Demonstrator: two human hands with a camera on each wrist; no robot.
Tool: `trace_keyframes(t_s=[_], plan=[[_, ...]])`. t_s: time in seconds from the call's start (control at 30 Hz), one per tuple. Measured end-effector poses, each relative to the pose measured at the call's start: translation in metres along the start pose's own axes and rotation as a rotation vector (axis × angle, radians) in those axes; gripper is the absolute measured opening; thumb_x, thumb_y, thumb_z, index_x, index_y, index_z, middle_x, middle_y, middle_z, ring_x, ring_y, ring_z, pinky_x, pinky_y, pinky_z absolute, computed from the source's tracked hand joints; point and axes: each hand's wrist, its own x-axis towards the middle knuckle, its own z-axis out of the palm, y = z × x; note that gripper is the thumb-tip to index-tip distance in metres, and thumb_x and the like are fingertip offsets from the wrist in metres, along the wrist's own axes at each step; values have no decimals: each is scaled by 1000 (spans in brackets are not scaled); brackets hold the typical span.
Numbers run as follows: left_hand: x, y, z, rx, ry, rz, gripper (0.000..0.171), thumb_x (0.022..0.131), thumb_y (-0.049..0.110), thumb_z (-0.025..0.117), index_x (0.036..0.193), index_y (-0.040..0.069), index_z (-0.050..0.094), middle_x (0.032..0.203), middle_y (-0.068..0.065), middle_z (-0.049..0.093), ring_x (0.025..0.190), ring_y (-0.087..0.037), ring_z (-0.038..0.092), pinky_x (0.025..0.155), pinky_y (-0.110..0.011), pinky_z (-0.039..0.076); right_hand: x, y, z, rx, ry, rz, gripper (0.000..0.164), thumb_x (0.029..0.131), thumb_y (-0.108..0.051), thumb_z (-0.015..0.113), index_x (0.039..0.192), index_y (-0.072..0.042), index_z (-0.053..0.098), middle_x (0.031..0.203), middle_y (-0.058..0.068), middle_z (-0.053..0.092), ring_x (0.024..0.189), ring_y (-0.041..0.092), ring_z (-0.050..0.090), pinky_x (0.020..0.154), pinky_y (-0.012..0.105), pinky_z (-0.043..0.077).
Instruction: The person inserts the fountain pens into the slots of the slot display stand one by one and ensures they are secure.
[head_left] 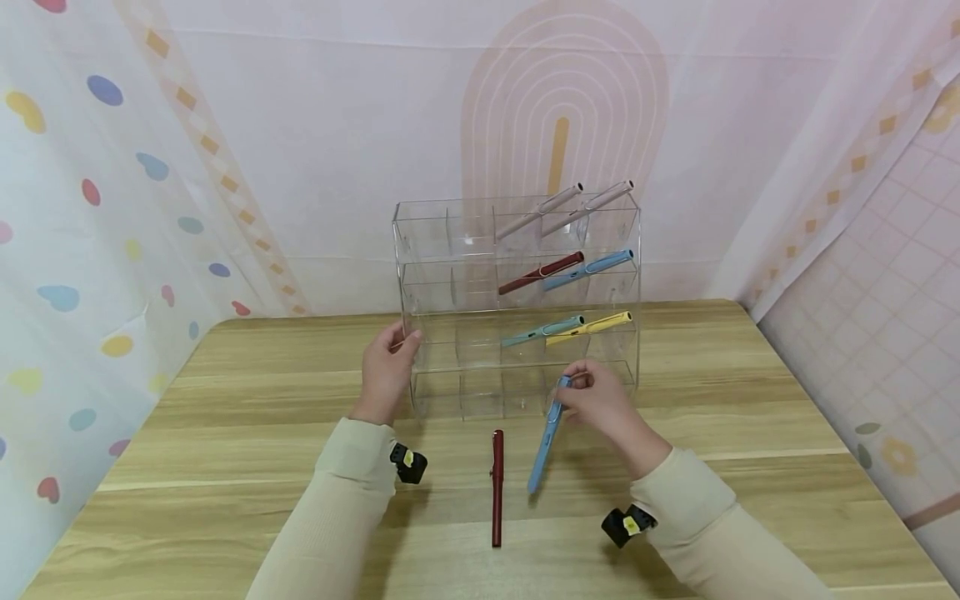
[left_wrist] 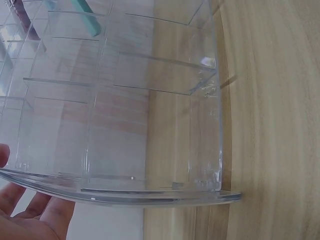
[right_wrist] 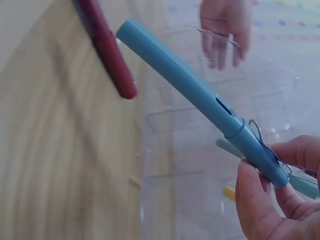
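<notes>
Between thumb and fingers, my right hand (head_left: pixel 602 402) pinches a blue fountain pen (head_left: pixel 548 440) by its capped, clipped end. The pen slants, its other end pointing down toward the table, as the right wrist view also shows with the blue pen (right_wrist: pixel 175 75) in front of the rack. My left hand (head_left: pixel 386 367) grips the left side wall of a clear acrylic pen rack (head_left: pixel 482 368); in the left wrist view the thumb and fingers lie on opposite faces of that wall (left_wrist: pixel 150 198). A dark red pen (head_left: pixel 497 490) lies on the table left of the blue one.
Several pens lean in the rack's right-hand compartments: two pale pens (head_left: pixel 561 200) on top, a dark red pen (head_left: pixel 542 273) and blue pen (head_left: pixel 592 267) below, then a green pen (head_left: pixel 543 331) and yellow pen (head_left: pixel 589 328). A patterned curtain hangs behind the wooden table (head_left: pixel 247 400).
</notes>
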Motion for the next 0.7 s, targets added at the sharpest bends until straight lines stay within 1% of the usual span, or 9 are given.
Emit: trace_keyframes(t_s=[0.13,0.23,0.4,0.53,0.7], plan=[[0,-2,-1,-3,-6,7,39,101,23,51,135,4,52,131,-15,53,124,-28,47,103,-45,41,-2,-7,-7,47,59,-14,26,89,-2,62,110,3,48,88,6,50,69,10,59,67,33,58],[-1,-2,-1,-5,-5,10,39,101,24,52,134,4,52,130,-15,54,122,-27,49,102,-44,42,-3,-11,-11,99,99,-16,29,90,-2,62,114,3,47,92,6,51,70,7,60,65,28,57],[-2,-3,0,1,3,14,37,101,26,51,131,4,55,127,-15,56,118,-25,50,100,-42,42,-4,-16,-17,170,187,-23,27,89,-2,62,112,2,48,91,3,52,70,5,59,63,24,56],[-1,-2,1,-1,8,17,37,102,26,50,131,4,55,125,-15,57,115,-25,49,99,-42,41,-3,-18,-21,214,255,-49,25,90,-1,61,110,1,48,88,2,51,70,4,60,64,24,56],[-1,-2,3,15,18,15,38,102,26,50,132,4,54,125,-15,57,115,-25,49,100,-43,41,-1,-19,-20,289,316,-88,22,90,2,59,108,-2,46,88,3,52,71,5,63,64,25,57]])
